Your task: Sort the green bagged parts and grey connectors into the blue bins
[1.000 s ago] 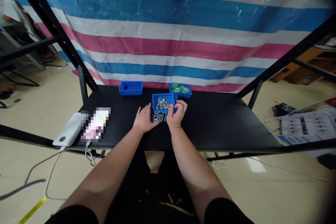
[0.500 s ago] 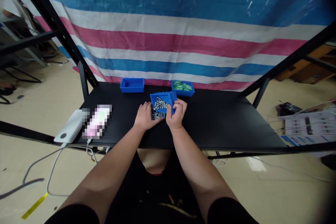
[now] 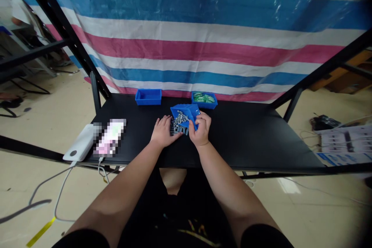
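Note:
My right hand (image 3: pixel 200 128) grips the right side of a blue plastic bin (image 3: pixel 194 111) that is tilted toward the left and toward me. Small silvery metal parts, perhaps screws or bolts (image 3: pixel 180 117), lie against its low side. Below the bin's lip, more small grey metal pieces (image 3: pixel 182 130) rest on the black tabletop (image 3: pixel 238 135). My left hand (image 3: pixel 162 131) lies on the table left of these pieces, fingers apart, its thumb reaching along their near edge. It holds nothing that I can see.
At the back stand a blue bin (image 3: pixel 148 97) on the left and another blue bin (image 3: pixel 212 105) with green packets (image 3: pixel 203 97). A white power bank (image 3: pixel 83 143) and a blurred-out phone (image 3: pixel 112 137) lie at left, with cables. Black posts (image 3: pixel 95 93) flank the table.
My right hand has tipped the blue bin further left, and its metal parts have shifted toward the lip. More grey pieces show below it. The whole view has shifted slightly.

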Motion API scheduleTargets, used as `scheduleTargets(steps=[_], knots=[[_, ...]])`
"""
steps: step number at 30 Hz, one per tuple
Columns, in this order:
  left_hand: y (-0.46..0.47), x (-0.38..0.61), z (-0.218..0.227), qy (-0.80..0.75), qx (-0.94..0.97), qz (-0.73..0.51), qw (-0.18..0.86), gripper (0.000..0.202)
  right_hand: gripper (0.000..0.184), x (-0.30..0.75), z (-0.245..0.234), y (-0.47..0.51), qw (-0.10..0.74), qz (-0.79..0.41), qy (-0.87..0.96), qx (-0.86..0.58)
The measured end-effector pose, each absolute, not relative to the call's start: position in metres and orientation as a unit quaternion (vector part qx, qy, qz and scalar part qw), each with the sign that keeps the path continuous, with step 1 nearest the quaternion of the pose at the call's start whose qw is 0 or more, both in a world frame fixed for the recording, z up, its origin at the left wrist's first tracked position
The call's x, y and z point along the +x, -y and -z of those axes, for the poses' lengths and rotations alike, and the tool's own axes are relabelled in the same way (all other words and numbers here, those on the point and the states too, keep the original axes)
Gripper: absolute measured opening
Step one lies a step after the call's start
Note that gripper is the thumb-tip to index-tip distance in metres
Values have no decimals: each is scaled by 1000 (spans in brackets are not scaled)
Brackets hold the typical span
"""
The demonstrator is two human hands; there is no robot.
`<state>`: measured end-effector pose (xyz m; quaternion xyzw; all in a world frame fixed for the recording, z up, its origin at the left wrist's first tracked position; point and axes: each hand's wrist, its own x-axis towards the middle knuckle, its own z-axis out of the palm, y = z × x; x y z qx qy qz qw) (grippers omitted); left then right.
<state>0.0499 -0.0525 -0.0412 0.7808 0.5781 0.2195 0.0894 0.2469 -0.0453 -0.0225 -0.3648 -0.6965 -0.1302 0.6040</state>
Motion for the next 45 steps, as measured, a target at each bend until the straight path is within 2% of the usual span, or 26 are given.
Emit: scheduleTargets(steps=[7,26,41,45], knots=[[56,51,38,-570,788,-217,89,81,19,253,22,44,602,137,695,-370],[57,51,37,-567,793,-206,81,83,17,287,24,47,602,169,691,-363],[59,53,34,-568,794,-202,78,81,19,315,12,37,539,187,767,-294],[60,53,35,-567,793,-209,73,79,18,315,4,30,540,186,752,-329]])
